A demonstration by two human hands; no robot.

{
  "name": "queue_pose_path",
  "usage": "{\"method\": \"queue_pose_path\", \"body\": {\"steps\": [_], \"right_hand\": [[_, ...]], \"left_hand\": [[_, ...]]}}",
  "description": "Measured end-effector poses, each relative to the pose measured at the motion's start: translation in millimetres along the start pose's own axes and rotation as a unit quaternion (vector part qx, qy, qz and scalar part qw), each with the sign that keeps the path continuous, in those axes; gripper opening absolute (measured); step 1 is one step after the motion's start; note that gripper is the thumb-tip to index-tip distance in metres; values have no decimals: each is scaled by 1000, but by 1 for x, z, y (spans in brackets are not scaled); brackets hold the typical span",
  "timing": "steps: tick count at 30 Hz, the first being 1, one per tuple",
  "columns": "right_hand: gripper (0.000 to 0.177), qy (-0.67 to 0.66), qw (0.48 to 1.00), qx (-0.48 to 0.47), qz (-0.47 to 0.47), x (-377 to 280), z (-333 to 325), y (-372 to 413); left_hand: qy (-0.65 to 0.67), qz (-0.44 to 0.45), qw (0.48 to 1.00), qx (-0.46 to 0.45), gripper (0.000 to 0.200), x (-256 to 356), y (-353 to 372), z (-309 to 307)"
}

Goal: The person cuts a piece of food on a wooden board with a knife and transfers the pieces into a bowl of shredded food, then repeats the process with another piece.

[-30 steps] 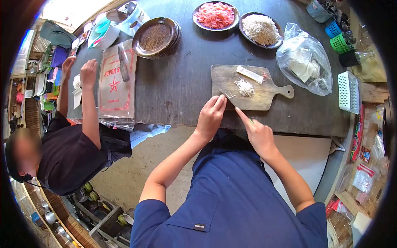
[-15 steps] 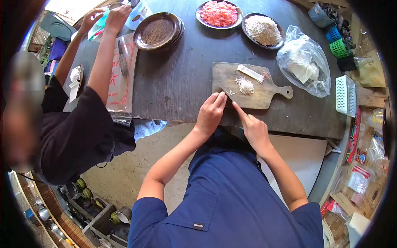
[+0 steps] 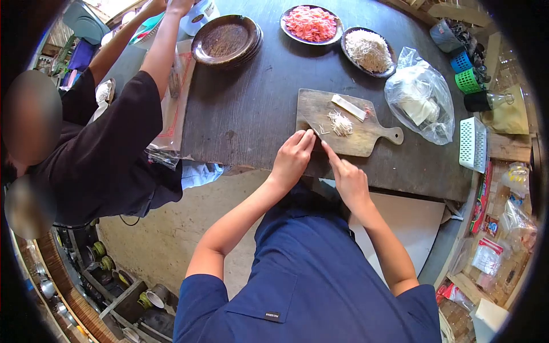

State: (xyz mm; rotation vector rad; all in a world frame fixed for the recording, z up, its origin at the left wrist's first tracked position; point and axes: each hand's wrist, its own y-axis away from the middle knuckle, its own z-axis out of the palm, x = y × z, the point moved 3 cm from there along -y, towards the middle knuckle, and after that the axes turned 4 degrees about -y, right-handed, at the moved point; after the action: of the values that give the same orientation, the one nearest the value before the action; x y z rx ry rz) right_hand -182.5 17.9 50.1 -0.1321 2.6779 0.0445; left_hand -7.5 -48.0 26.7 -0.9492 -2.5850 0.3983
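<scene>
In my right hand (image 3: 350, 182) is a knife (image 3: 318, 135), its handle mostly hidden and my index finger stretched along it. The blade lies at the near left edge of a wooden cutting board (image 3: 369, 143). Closed fingertips of my left hand (image 3: 293, 155) press down beside the blade; whatever they hold is hidden. On the board are a small heap of thin white shreds (image 3: 341, 123) and a flat whitish strip (image 3: 349, 107). Behind it stand a plate with pink pieces (image 3: 312, 24) and another heaped with white shreds (image 3: 368, 50).
Right of the board sits a clear plastic bag (image 3: 420, 108) with white contents. A white perforated basket (image 3: 473, 143) stands at the table's right edge. Stacked brown plates (image 3: 225, 40) are at the back left. Another person (image 3: 114, 143) reaches over the table's left side.
The view has shifted slightly. The other person's arms have moved up and forward, toward the back of the table. My hands and the knife hold nearly the same place at the board.
</scene>
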Motion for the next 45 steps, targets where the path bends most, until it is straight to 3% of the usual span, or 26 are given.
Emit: {"method": "queue_pose_path", "body": {"steps": [5, 12, 16, 22, 28, 36, 40, 42, 45], "right_hand": [[61, -44, 999, 12, -5, -3, -13, 12], [59, 15, 1000, -7, 24, -2, 4, 11], [60, -49, 998, 46, 2, -3, -7, -4], [64, 9, 999, -24, 44, -5, -9, 27], [72, -36, 998, 53, -21, 3, 5, -1], [71, 24, 999, -5, 37, -5, -4, 35], [70, 25, 999, 47, 6, -3, 11, 14], [70, -35, 997, 71, -10, -2, 8, 1], [70, -20, 999, 38, 2, -9, -9, 20]], "left_hand": [[10, -6, 1000, -2, 45, -2, 0, 1], [21, -12, 999, 21, 45, 2, 3, 1], [13, -20, 999, 26, 45, -1, -4, -3], [17, -22, 999, 42, 43, -1, -1, 1], [-19, 3, 999, 37, 40, -2, -4, 0], [-2, -11, 999, 53, 39, -2, 1, 5], [32, -22, 998, 49, 41, 2, 2, 0], [37, -35, 998, 49, 41, -1, -1, -1], [28, -29, 998, 49, 40, -3, -1, 1]]}}
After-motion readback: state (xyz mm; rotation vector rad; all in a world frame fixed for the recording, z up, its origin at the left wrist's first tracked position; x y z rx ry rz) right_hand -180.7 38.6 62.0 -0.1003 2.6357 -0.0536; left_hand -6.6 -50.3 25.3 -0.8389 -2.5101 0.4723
